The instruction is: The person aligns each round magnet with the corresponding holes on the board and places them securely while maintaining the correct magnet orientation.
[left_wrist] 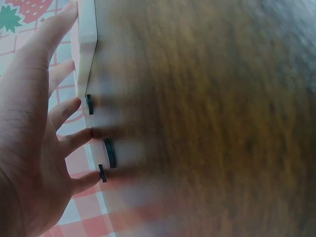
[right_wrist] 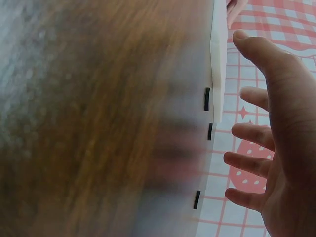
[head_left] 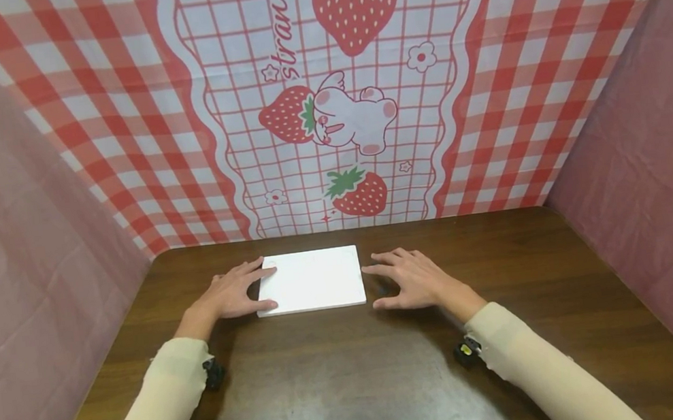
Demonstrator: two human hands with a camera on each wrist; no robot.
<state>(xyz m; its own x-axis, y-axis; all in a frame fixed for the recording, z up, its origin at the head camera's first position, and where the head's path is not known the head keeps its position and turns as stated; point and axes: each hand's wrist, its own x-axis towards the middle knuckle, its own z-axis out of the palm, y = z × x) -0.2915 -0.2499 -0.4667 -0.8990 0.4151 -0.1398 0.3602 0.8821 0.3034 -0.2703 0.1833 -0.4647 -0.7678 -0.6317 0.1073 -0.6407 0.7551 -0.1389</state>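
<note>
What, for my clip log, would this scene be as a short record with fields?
Object: white rectangular slab, lying flat on a brown wood-grain table
Left hand: fingers spread at the slab's left end; contact unclear
Right hand: fingers spread beside the slab's right end, not gripping it
Sleeves: pale, on both arms
Backdrop: red-and-white checked cloth with strawberries

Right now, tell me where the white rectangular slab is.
In the head view, the white rectangular slab lies left of centre near the far edge of the wooden table, between the left hand at its left end and the right hand.
</note>
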